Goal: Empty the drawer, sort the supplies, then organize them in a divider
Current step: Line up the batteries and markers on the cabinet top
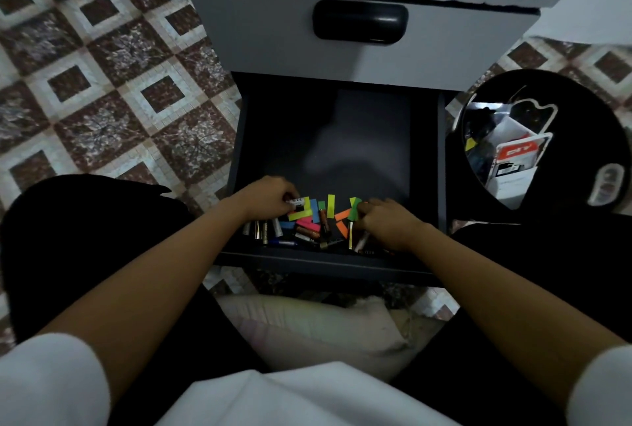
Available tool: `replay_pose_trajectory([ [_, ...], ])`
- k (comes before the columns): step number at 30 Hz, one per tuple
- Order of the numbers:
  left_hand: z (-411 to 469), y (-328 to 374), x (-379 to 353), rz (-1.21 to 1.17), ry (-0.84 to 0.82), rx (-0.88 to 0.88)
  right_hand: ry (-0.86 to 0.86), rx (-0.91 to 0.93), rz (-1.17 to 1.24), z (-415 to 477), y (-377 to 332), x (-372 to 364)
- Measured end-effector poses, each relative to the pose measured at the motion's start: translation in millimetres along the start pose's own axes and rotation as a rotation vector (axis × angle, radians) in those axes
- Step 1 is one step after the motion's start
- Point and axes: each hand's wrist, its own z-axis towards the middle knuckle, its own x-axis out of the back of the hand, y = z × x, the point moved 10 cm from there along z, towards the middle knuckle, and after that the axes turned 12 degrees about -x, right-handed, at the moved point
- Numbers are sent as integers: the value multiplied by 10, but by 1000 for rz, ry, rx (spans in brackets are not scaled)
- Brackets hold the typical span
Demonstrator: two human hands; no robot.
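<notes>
While the drawer (307, 259) stands open: it sits in the middle of the frame, dark inside, its far part bare and its contents heaped against the near rim.
Left hand (265, 198): inside the drawer at its near left, fingers curled, fingertips pinching a white battery (297, 201).
Right hand (386, 223): inside the drawer at its near right, knuckles up, fingers bent down onto the heap beside a green strip (354, 211). Whether it grips anything cannot be told.
Batteries (273, 229): a loose cluster just below the left hand, lying at mixed angles, more among the paper.
Paper strips (330, 205): yellow, blue, pink, orange and green, scattered between the two hands and overlapping the batteries.
Blue pen (284, 242): lying flat near the front rim, below the batteries.
Upper drawer (273, 42): closed, grey, with a black handle (360, 20), top centre.
Bin (581, 111): black and round, right edge of the frame, with papers inside.
Floor (102, 83): brown and white patterned tiles, upper left.
Cushion (318, 323): pale, lower centre, in front of the drawer.
</notes>
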Motion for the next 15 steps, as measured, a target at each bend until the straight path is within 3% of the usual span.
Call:
replay_pose_trajectory([
  [5, 35, 42, -52, -3, -19, -20, -26, -20, 71, -7, 52, 76],
  [10, 59, 192, -191, -22, -86, -77, -94, -123, 373, -21, 288, 195],
  [15, 80, 276, -405, 112, -194, -134, -60, -126, 579, -48, 333, 292],
])
